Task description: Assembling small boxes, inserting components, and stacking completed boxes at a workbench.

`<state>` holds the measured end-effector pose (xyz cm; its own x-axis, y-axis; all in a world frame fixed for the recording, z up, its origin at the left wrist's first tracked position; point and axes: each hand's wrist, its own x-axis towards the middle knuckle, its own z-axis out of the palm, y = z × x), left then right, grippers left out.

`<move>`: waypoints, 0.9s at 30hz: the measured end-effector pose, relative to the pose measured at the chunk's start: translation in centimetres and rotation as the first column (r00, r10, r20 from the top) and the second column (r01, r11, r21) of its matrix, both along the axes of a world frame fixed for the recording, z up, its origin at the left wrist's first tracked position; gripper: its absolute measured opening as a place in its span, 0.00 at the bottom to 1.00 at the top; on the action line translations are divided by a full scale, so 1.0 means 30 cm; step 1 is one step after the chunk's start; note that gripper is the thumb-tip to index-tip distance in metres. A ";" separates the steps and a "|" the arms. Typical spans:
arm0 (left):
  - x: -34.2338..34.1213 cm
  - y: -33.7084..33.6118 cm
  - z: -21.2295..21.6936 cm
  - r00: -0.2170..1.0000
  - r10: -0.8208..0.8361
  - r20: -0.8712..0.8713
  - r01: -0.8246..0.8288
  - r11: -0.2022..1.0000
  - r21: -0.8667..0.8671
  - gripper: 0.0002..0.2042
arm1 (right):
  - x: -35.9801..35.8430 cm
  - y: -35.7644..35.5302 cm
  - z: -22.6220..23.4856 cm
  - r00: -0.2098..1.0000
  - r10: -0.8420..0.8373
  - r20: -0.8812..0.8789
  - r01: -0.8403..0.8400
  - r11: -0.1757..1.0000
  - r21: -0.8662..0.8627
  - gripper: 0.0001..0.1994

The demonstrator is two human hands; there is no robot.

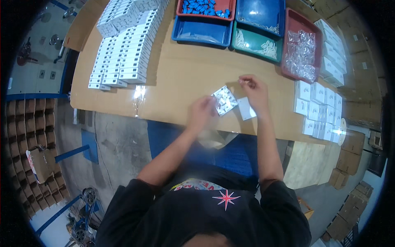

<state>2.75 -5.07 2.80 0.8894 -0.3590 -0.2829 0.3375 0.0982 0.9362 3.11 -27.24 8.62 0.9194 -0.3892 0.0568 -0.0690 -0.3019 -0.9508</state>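
Fingers [211, 101] half-curled, the left hand [201, 111] grips the patterned box [226, 101], while the right hand [253, 88] curls loosely, its hold unclear.

patterned white square [225, 101] — askew — beside a plain white card [247, 109]

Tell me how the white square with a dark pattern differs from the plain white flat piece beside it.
The patterned white square carries dark print; the plain white piece looks nearly blank. The square is by the left hand; the plain piece is nearer the right hand. Both have white surfaces.
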 end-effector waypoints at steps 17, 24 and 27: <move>-0.035 -0.005 0.043 0.999 -0.044 0.029 0.045 0.997 -0.060 0.08 | -0.197 0.227 0.024 0.997 0.032 -0.070 -0.026 0.996 0.085 0.07; -0.034 -0.004 0.030 0.999 -0.041 0.018 0.042 0.996 -0.082 0.08 | -0.193 0.230 -0.075 0.999 -0.015 -0.052 0.025 0.978 0.208 0.06; -0.030 0.002 0.020 1.000 -0.026 0.015 0.028 0.994 -0.110 0.08 | -0.193 0.238 -0.074 1.000 -0.010 -0.013 0.013 0.976 0.218 0.05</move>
<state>1.87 -5.02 3.39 0.8824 -0.4111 -0.2288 0.3292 0.1921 0.9245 -2.68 -20.10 6.40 0.9150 -0.4012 -0.0417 -0.0832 -0.0865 -0.9928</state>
